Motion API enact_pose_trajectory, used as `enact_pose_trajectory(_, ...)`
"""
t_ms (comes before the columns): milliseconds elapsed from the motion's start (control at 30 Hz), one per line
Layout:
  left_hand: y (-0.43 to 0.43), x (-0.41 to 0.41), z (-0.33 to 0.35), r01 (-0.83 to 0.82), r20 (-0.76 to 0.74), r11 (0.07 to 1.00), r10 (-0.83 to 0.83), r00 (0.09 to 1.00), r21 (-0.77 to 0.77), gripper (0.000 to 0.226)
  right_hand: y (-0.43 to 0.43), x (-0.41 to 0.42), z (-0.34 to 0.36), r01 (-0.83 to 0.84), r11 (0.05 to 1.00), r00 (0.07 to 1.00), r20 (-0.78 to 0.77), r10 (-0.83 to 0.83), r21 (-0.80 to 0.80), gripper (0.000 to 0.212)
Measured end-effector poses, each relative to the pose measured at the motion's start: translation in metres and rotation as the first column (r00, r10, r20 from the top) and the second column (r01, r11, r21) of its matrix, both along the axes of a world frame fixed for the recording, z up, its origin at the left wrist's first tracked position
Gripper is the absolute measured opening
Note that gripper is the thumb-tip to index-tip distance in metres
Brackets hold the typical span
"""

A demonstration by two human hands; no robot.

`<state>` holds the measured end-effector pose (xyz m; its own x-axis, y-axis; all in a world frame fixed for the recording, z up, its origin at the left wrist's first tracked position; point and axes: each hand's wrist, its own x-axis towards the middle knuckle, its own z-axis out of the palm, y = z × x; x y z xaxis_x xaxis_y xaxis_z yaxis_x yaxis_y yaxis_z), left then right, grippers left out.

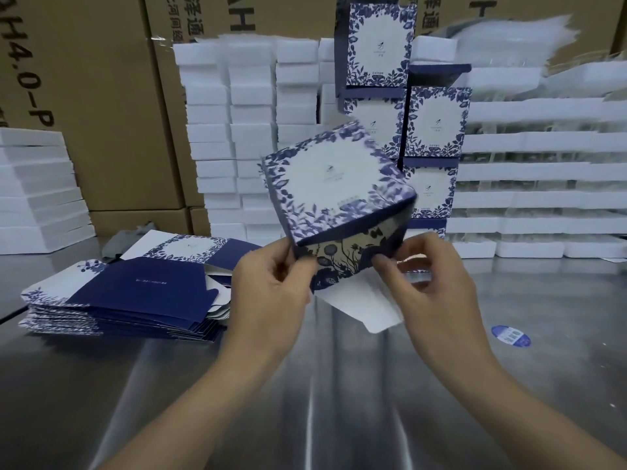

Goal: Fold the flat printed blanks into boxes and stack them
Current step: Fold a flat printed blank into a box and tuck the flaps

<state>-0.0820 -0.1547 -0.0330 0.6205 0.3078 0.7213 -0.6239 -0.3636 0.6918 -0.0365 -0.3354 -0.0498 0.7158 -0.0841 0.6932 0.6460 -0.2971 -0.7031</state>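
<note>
Half-folded blue floral box (pixel 334 184) tilted above flat blanks (pixel 135 293).

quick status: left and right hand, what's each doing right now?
Left hand: closed, pinching the lower left corner of the half-folded box.
Right hand: closed, pinching the same box's lower right flap.

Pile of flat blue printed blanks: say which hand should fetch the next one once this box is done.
Left, probably. The pile of flat blue printed blanks lies just outside the left hand, while the right hand, pinching the half-folded blue floral box, would have to cross over.
</note>
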Motion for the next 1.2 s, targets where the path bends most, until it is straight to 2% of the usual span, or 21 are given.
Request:
enact_pose_trajectory(100, -0.003, -0.008, 0.001, 0.008, 0.051, 0.990, -0.016, 0.999, 0.141, 0.044, -0.004, 0.000, 0.000, 0.022, 1.000, 0.999, -0.044, -0.021, 0.017, 0.028)
enact_pose_trajectory(233, 0.000, -0.013, 0.005, -0.090, 0.146, 0.940, 0.044, 0.988, 0.328, 0.044, -0.006, -0.001, -0.006, -0.006, 0.995, 0.991, -0.136, -0.009, -0.104, 0.040)
enact_pose_trajectory(333, 0.002, -0.015, 0.008, -0.133, 0.207, 0.926, 0.061, 0.976, 0.353, 0.046, -0.007, 0.001, -0.006, 0.015, 0.991, 0.982, -0.185, -0.039, -0.130, 0.052)
enact_pose_trajectory(400, 0.003, -0.016, 0.011, -0.070, 0.233, 0.962, 0.007, 0.972, 0.262, 0.044, -0.006, 0.001, -0.001, 0.000, 0.998, 0.979, -0.205, -0.014, -0.067, 0.054)
enact_pose_trajectory(467, 0.005, -0.012, 0.013, -0.008, 0.237, 0.998, -0.006, 0.972, 0.058, 0.040, -0.005, 0.000, 0.003, -0.095, 0.990, 0.966, -0.232, 0.117, 0.103, 0.047)
enact_pose_trajectory(533, 0.008, -0.004, 0.014, -0.022, 0.125, 0.984, 0.045, 0.991, -0.177, 0.030, -0.001, -0.002, 0.007, -0.188, 0.940, 0.935, -0.242, 0.259, 0.284, 0.035)
enact_pose_trajectory(567, 0.009, 0.000, 0.014, -0.036, 0.027, 0.969, 0.044, 0.999, -0.245, 0.025, 0.001, -0.005, 0.009, -0.210, 0.909, 0.917, -0.251, 0.311, 0.359, 0.033)
enact_pose_trajectory(633, 0.011, 0.005, 0.012, 0.019, -0.208, 0.977, -0.064, 0.976, -0.214, 0.014, 0.007, -0.010, 0.015, -0.232, 0.853, 0.884, -0.265, 0.386, 0.468, 0.037)
enact_pose_trajectory(700, 0.006, 0.005, 0.005, 0.200, -0.401, 0.978, -0.206, 0.893, -0.057, 0.022, 0.012, -0.015, 0.018, -0.242, 0.832, 0.866, -0.277, 0.417, 0.499, 0.040)
enact_pose_trajectory(767, -0.004, 0.001, -0.005, 0.413, -0.476, 0.910, -0.342, 0.810, 0.049, 0.045, 0.017, -0.019, 0.016, -0.244, 0.843, 0.861, -0.293, 0.416, 0.480, 0.044)
enact_pose_trajectory(833, -0.016, -0.001, -0.015, 0.531, -0.447, 0.846, -0.462, 0.766, 0.037, 0.056, 0.022, -0.024, 0.012, -0.251, 0.841, 0.847, -0.311, 0.430, 0.480, 0.047)
enact_pose_trajectory(933, -0.029, 0.001, -0.021, 0.526, -0.372, 0.842, -0.530, 0.762, -0.121, 0.064, 0.030, -0.030, 0.007, -0.297, 0.799, 0.796, -0.326, 0.510, 0.523, 0.052)
enact_pose_trajectory(1000, -0.037, 0.001, -0.023, 0.470, -0.358, 0.872, -0.486, 0.797, -0.137, 0.063, 0.036, -0.034, 0.005, -0.301, 0.796, 0.772, -0.356, 0.527, 0.525, 0.051)
enact_pose_trajectory(1100, -0.044, -0.001, -0.030, 0.401, -0.389, 0.878, -0.477, 0.788, -0.263, 0.054, 0.048, -0.037, -0.003, -0.274, 0.792, 0.735, -0.412, 0.538, 0.545, 0.045)
enact_pose_trajectory(1200, -0.049, -0.002, -0.037, 0.283, -0.428, 0.901, -0.410, 0.806, -0.329, 0.057, 0.051, -0.038, -0.007, -0.297, 0.801, 0.697, -0.455, 0.554, 0.519, 0.045)
